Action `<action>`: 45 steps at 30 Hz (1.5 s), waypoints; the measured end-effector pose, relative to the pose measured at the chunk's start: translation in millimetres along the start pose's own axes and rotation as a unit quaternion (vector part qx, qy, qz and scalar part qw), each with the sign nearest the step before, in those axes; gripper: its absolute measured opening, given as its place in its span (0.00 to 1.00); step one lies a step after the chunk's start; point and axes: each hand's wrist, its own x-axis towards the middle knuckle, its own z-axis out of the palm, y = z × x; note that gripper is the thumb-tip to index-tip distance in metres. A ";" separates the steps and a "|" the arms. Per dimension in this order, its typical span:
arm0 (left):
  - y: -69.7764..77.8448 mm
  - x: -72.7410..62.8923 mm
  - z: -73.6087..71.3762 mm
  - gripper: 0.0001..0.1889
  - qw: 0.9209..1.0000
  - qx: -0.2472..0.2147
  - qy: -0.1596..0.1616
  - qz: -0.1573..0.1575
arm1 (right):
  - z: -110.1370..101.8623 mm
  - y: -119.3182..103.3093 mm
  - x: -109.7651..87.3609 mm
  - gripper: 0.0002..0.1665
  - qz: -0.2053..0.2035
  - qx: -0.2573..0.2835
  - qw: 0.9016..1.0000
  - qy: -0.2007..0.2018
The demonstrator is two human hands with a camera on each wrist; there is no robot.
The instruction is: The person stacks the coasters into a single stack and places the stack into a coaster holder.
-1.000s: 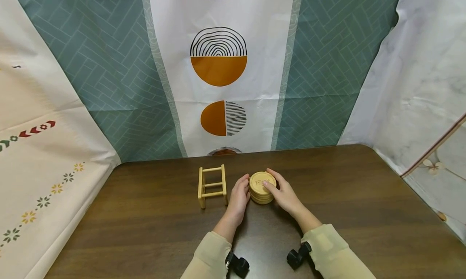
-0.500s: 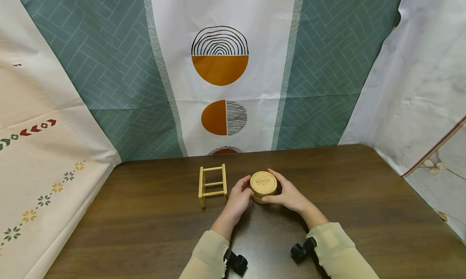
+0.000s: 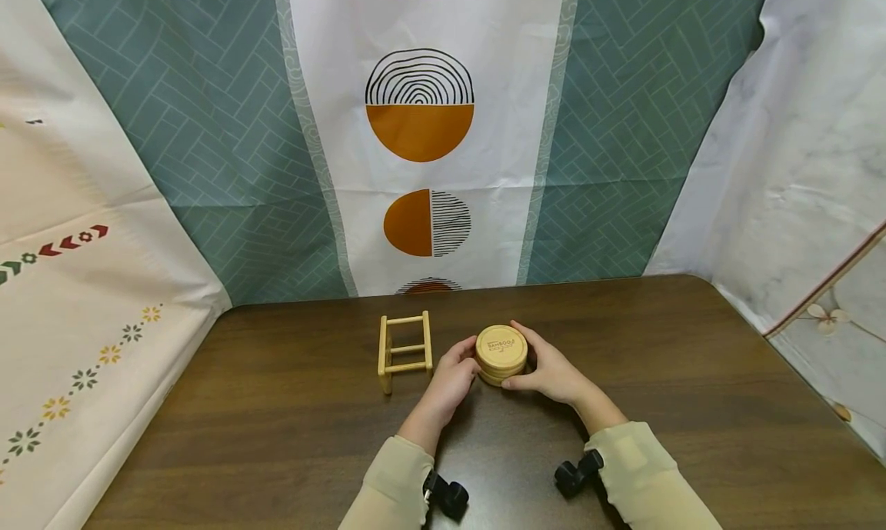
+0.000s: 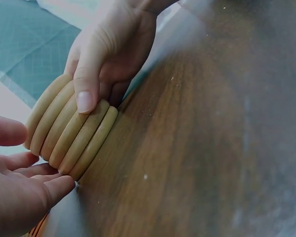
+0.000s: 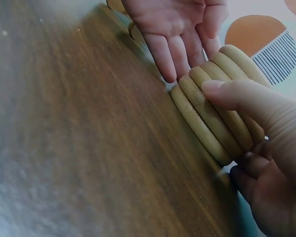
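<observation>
In the head view, a stack of round bamboo coasters (image 3: 501, 347) stands on the brown table, lettering printed on its top face. My right hand (image 3: 554, 375) holds the stack from the right, thumb at the front and fingers behind. The right wrist view has this thumb (image 5: 222, 94) pressed across the coasters' edges, several of them layered. On the opposite side, my left hand (image 3: 450, 380) lies against the stack with its fingers fairly straight. Its fingertips (image 4: 64, 185) touch the lower coasters in the left wrist view, while the thumb stands off them.
Left of the hands, a small bamboo rack (image 3: 406, 367) with rails stands upright on the wooden table (image 3: 298, 407). A patterned cloth (image 3: 429, 222) hangs behind the table's back edge. More pale cloth hangs at the left and right sides.
My right thumb has moved off the stack's top to its front side. The lettering on the top coaster has turned. My left thumb has come closer to the stack. The rack stays put.
</observation>
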 end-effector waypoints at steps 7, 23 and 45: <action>-0.7 0.0 0.3 0.34 1.000 -0.008 -0.003 -0.002 | 1.3 0.1 -0.6 0.64 0.005 -0.020 1.000 0.009; 2.0 -0.8 0.2 0.32 1.000 -0.010 0.008 -0.012 | 3.1 -4.6 -0.2 0.60 0.012 -0.063 0.997 0.032; 23.3 -15.5 7.1 0.29 0.993 -0.053 0.040 -0.094 | -3.6 -20.9 -0.2 0.26 0.158 0.051 0.978 0.129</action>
